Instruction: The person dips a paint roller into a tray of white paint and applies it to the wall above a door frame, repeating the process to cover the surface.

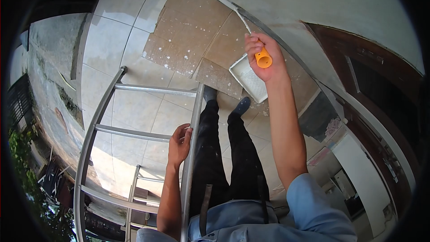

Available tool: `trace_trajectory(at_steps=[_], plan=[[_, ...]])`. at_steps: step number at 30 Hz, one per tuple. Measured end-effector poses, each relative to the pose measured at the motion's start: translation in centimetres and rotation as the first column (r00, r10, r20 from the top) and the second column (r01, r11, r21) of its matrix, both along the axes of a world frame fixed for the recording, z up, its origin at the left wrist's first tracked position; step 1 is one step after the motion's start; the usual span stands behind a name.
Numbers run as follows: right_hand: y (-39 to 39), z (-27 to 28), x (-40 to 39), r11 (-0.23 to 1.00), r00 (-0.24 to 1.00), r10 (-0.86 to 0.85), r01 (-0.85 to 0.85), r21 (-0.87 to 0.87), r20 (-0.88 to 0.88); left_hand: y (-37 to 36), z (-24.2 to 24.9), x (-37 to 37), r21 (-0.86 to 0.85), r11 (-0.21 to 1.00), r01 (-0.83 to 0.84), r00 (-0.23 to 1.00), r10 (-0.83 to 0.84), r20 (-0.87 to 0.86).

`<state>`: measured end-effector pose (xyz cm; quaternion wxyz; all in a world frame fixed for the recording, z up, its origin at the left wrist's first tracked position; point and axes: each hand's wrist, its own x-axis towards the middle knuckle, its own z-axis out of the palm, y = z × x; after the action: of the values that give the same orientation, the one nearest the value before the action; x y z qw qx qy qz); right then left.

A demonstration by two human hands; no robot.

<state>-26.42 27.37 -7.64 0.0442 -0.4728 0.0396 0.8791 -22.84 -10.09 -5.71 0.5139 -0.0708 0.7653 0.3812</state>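
My right hand (268, 58) is wrapped round the orange handle of a paint roller (263, 59). The roller's thin frame reaches up and away, and its narrow white sleeve (227, 3) is at the foot of the wall, over the floor edge. Beneath my right hand, a white paint tray (248, 79) with a textured bed lies on the floor covering. My left hand (180, 143) is at the side rail of a metal ladder (194, 121), fingers curled against it. The fingers' far side is hidden.
Paint-spattered brown cardboard sheets (179, 31) cover part of the tiled floor (107, 40). The pale wall (322, 0) rises on the right, with a dark wooden door frame (358, 58). A pink cloth (332, 127) lies beside the doorway. The ladder's rungs span the left side, close to my legs.
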Motion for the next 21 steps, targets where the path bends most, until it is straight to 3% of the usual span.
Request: trace_trajectory(at_steps=[5, 10, 13, 21], plan=[[1.4, -6.4, -3.1, 1.0, 0.999, 0.028, -0.028, 0.006, -0.029, -0.2, -0.1, -0.3, 0.01, 1.0, -0.021, 0.999, 0.021, -0.033], [0.3, 2.1, -0.5, 0.988, 0.995, -0.097, 0.093, -0.12, -0.028, -0.9, -0.1, -0.1, -0.011, 0.999, -0.043, 0.999, 0.043, -0.033], [-1.7, 5.5, 1.9, 0.99, 0.991, -0.082, 0.068, -0.125, -0.109, -0.8, -0.2, 0.0, 0.003, 0.999, -0.051, 0.998, 0.051, -0.022], [-1.1, -4.9, -4.9, 0.997, 0.996, -0.074, 0.075, 0.025, -0.056, -0.7, -0.1, 0.1, 0.017, 0.999, -0.042, 0.999, 0.043, -0.028]])
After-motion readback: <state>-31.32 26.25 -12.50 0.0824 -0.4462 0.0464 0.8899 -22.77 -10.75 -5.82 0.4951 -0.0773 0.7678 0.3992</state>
